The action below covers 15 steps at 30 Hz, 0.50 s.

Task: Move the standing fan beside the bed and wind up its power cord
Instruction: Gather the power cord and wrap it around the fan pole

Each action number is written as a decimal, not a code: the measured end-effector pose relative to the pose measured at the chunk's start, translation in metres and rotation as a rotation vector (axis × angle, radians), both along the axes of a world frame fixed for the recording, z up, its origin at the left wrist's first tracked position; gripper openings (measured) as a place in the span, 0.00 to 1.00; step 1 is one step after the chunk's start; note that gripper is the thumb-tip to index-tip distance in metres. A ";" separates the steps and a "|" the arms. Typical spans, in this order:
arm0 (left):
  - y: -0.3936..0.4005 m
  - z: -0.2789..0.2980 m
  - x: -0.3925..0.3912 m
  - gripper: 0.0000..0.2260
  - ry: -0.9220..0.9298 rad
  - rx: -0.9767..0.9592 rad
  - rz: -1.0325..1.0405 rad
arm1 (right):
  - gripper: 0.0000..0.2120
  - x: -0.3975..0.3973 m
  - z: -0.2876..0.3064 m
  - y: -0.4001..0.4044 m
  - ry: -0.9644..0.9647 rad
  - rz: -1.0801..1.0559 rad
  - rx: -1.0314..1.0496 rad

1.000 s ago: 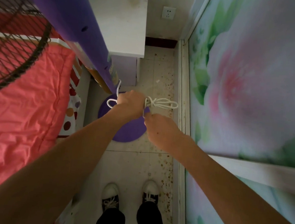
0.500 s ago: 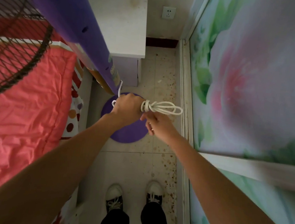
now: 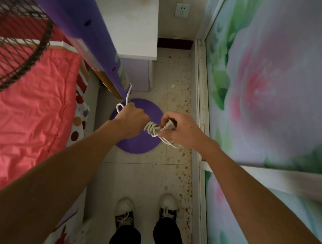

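The purple standing fan point(image 3: 83, 24) rises at the left beside the bed point(image 3: 27, 106), its dark wire grille point(image 3: 10, 44) over the pink cover and its round purple base point(image 3: 139, 143) on the floor. A white power cord point(image 3: 152, 130) runs down from the pole and is bundled into loops between my hands. My left hand point(image 3: 131, 116) is closed around the bundle's left end. My right hand point(image 3: 177, 130) grips the other end, with the plug point(image 3: 168, 125) showing between its fingers.
A white bedside cabinet point(image 3: 131, 18) stands behind the fan, with a wall socket point(image 3: 182, 10) to its right. A sliding door with a flower print point(image 3: 269, 94) lines the right side. My shoes point(image 3: 145, 212) stand on the narrow tiled floor strip.
My right hand has moved up over the cord loops and closed on them, so the plug end now shows in its fingers. Both hands sit slightly lower; the bundle looks tighter.
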<state>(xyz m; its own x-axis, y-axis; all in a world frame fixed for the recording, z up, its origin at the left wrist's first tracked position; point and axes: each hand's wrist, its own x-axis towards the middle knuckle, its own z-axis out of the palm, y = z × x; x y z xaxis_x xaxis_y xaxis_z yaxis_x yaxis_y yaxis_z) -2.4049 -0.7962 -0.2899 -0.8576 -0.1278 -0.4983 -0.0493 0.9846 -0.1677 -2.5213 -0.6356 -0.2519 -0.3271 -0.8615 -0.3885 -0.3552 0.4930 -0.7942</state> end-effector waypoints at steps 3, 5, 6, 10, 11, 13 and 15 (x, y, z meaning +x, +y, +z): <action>0.003 0.000 0.003 0.05 0.055 -0.028 -0.007 | 0.11 0.000 -0.019 0.006 -0.459 -0.304 0.054; 0.005 -0.002 0.006 0.06 0.088 -0.019 -0.016 | 0.08 0.001 -0.026 0.008 -0.716 -0.384 0.076; 0.006 -0.003 0.008 0.06 0.121 -0.010 -0.028 | 0.08 0.001 -0.028 0.007 -0.754 -0.369 0.095; 0.000 -0.003 0.026 0.16 0.310 0.079 0.039 | 0.15 0.003 -0.030 0.002 -0.541 -0.159 0.121; -0.002 0.000 0.033 0.21 0.413 0.132 0.135 | 0.16 0.005 -0.031 0.003 -0.474 -0.130 0.120; -0.006 0.004 0.050 0.27 0.702 0.278 0.454 | 0.18 0.010 -0.036 0.009 -0.416 -0.128 0.119; 0.002 0.005 0.065 0.24 0.872 0.499 0.912 | 0.19 0.015 -0.044 0.014 -0.440 -0.159 0.106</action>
<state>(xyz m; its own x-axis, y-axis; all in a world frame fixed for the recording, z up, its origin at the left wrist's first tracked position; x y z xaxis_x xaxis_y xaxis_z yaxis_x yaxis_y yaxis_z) -2.3398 -0.7939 -0.2845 -0.6230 -0.7822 -0.0008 -0.6173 0.4911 0.6146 -2.5067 -0.6214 -0.2962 -0.2362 -0.7625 -0.6023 0.0900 0.6000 -0.7949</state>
